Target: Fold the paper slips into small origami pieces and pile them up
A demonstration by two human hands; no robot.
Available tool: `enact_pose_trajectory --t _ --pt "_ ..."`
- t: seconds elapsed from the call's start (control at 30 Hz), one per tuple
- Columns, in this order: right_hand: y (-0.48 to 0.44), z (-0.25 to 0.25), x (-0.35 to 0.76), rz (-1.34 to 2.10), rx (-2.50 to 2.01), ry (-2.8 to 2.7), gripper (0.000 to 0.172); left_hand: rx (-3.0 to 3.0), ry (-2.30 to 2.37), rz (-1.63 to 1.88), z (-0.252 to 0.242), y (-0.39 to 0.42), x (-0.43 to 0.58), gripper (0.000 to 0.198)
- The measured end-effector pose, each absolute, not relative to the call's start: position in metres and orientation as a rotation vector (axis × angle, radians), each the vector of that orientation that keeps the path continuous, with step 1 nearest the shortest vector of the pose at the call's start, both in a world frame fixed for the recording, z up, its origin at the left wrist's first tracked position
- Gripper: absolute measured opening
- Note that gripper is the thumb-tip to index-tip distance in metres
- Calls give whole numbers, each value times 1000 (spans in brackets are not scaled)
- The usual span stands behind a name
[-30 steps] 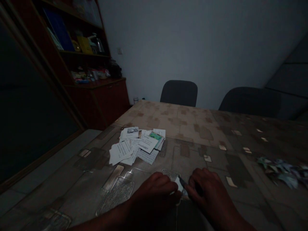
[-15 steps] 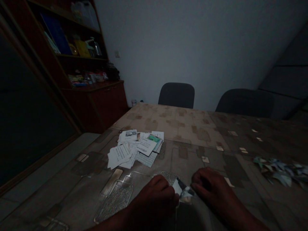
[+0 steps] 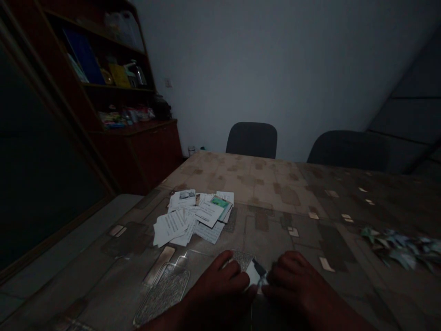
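Observation:
A small folded piece of paper (image 3: 254,274), white with a dark part, lies between my hands near the front of the table. My left hand (image 3: 225,282) is closed on its left side, thumb and fingertips pressed against it. On the right side, my right hand (image 3: 291,280) pinches the same paper with curled fingers. Both hands cover much of it, so its full shape is hidden. Beyond my left hand lies a loose pile of printed paper pieces (image 3: 172,225), one with a green picture.
A heap of folded papers (image 3: 403,248) lies at the table's right. The patterned tablecloth (image 3: 241,172) covers the table. Two dark chairs (image 3: 251,139) stand at the far side. A wooden cabinet (image 3: 151,149) with laden shelves is at the left. The room is dim.
My right hand has moved left onto the folded paper and now grips it. My left hand stays on the paper. The view has tilted up slightly.

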State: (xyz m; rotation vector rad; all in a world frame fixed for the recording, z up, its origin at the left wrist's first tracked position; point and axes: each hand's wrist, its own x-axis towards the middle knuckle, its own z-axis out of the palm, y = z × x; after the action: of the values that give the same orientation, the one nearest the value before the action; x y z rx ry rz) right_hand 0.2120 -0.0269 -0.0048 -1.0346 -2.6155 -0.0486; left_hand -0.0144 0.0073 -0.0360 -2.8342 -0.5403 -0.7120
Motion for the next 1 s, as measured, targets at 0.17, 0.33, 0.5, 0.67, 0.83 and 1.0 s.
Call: enact_pose_trajectory --t 0.17,0.33,0.5,0.67,0.83,1.0 --pt "-25 6 221 36 -1098 -2711 17 -2841 -516 -615 -32 5 -14 5" --pt "-26 13 225 64 -1172 -2708 19 -2817 -518 -725 -37 7 -13 6" --pt "-28 14 218 -56 -1139 -2684 18 -2774 -493 -747 -41 8 -13 8" --pt "-28 6 211 -198 -1011 -2639 15 -2721 -500 -797 -42 7 -13 12" --pt "-29 4 208 -181 -1036 -2669 15 -2718 -508 -821 -38 4 -11 10" --pt "-26 -3 214 -175 -987 -2644 23 -2749 -569 -827 -36 4 -9 16"
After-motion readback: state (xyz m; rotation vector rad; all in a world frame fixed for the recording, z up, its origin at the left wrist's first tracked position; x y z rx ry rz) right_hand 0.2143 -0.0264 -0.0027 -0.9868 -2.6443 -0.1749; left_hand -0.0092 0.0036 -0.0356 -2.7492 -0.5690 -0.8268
